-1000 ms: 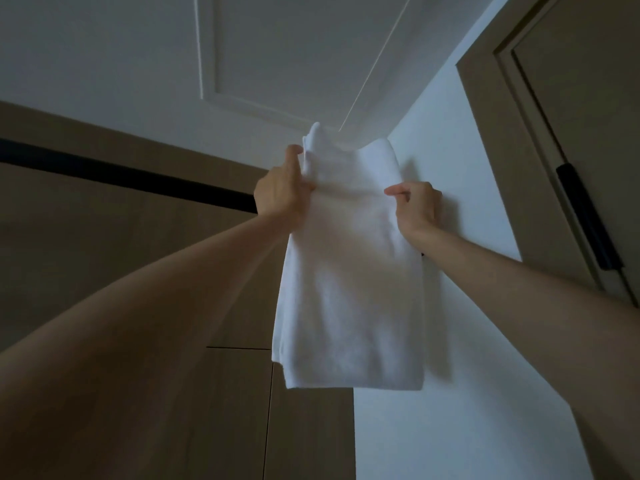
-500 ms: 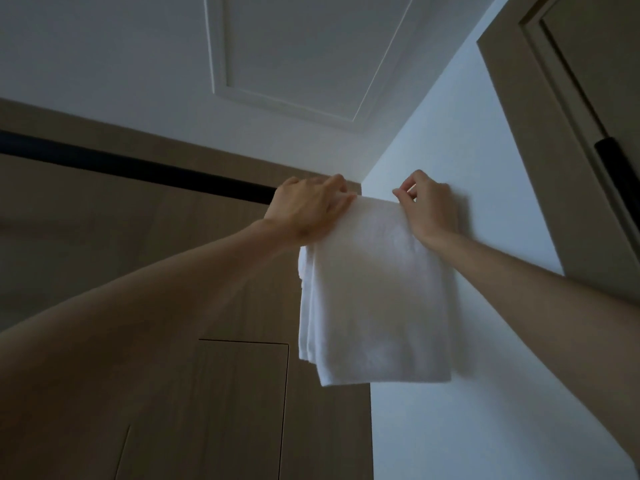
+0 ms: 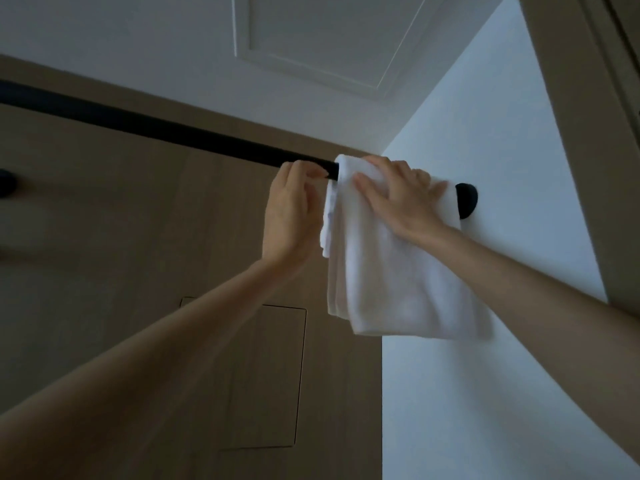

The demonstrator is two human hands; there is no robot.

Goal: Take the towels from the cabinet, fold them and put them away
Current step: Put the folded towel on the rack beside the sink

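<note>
**Folded towel draped over the black rail**

Head view: a folded white towel (image 3: 398, 271) hangs over the black rail (image 3: 166, 131), close to the rail's round wall mount (image 3: 467, 200) on the white wall (image 3: 485, 116). The right hand (image 3: 401, 199) lies flat on the towel's top, fingers spread. The left hand (image 3: 291, 209) is relaxed at the towel's left edge, fingertips at the rail, holding nothing.

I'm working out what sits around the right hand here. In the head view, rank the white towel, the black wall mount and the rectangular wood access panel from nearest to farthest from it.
From the right hand:
1. White towel, under the palm, draped over the black rod.
2. Black wall mount, just right of the fingertips.
3. Access panel, far down-left.
</note>
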